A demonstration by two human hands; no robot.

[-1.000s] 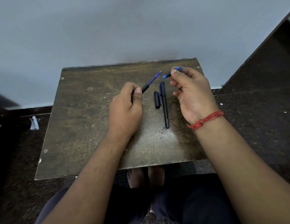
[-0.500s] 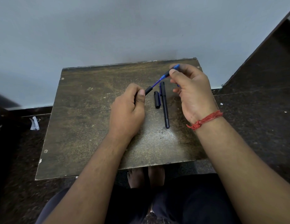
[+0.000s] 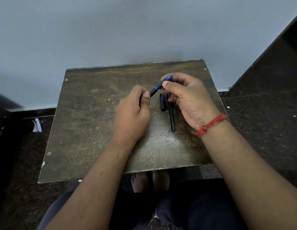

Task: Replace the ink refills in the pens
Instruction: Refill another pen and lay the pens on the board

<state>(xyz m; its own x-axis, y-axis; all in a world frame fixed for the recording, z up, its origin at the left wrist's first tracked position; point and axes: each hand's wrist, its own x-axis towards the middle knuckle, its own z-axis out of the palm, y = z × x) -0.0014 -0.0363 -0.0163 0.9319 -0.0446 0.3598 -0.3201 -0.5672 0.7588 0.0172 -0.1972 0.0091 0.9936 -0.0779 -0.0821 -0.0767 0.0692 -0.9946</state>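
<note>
My left hand (image 3: 132,115) grips the black barrel of a pen (image 3: 153,91), most of it hidden in my fist. My right hand (image 3: 189,100) pinches the blue front piece (image 3: 167,79) between thumb and fingers, and that piece now sits against the barrel's end; the blue refill is no longer visible. Both hands hover over the small worn table (image 3: 88,123). On the table between my hands lie a black pen cap (image 3: 162,102) and a second dark pen (image 3: 171,117), its upper end hidden under my right fingers.
The table stands against a pale wall (image 3: 128,30). Dark speckled floor surrounds it, with a scrap of white paper (image 3: 36,125) at the left. My bare feet (image 3: 150,180) show under the table's near edge.
My right hand brought the blue front piece down over the exposed blue refill until it met the black barrel in my left hand. The hands are closer together.
</note>
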